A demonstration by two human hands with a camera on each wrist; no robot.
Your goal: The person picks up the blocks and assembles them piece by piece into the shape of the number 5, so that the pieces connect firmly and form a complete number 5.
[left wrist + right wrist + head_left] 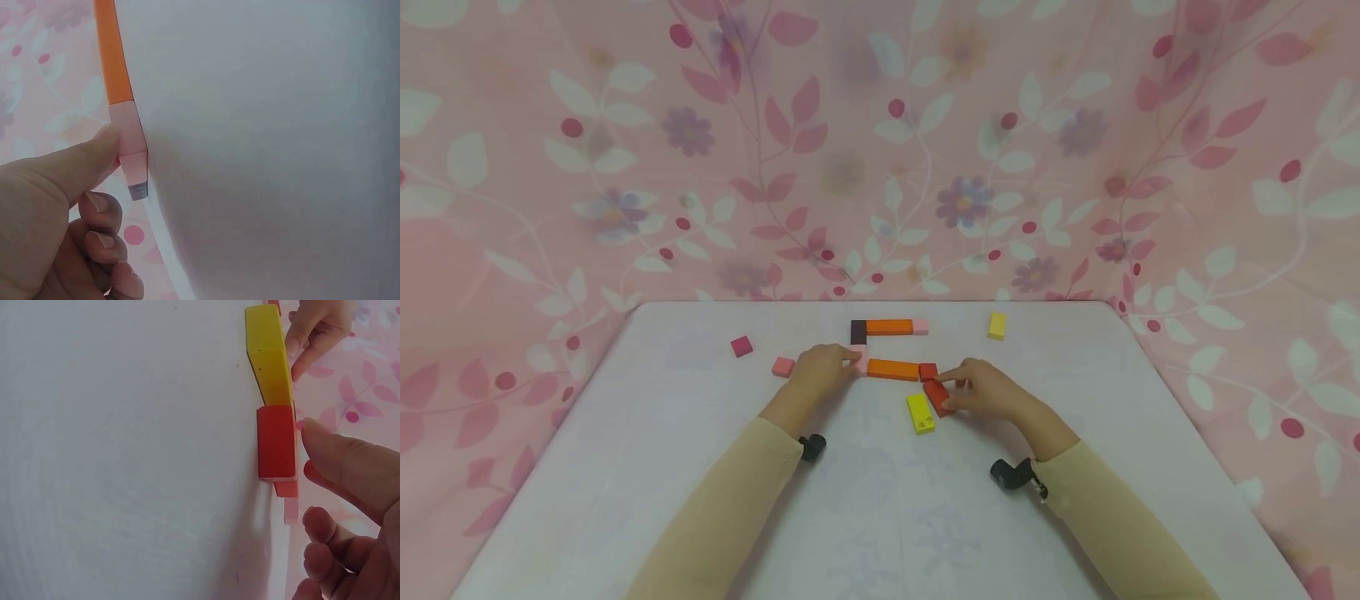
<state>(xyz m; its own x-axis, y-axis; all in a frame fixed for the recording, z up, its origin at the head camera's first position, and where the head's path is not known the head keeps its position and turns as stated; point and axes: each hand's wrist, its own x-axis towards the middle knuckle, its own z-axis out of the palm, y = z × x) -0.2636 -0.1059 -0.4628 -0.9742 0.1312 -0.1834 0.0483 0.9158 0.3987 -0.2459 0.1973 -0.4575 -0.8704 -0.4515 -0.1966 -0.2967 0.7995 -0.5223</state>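
Observation:
My left hand (823,367) touches the side of a pink block (860,360) with its thumb; in the left wrist view the thumb of this hand (56,206) lies against the pink block (127,125), the lower fingers loosely bent. Right of the pink block runs an orange block (892,369), ending at a small red block (928,372). My right hand (992,390) is at the right side of a tilted red block (937,398), index finger near its far end, thumb near its close end. In the right wrist view that hand (350,506) stands beside the red block (276,442).
A yellow block (921,414) lies left of the tilted red one. Behind, a dark block (858,332) adjoins another orange block (889,327) with a light pink one (920,327). Loose pieces are pink (783,367), crimson (741,346) and yellow (997,326).

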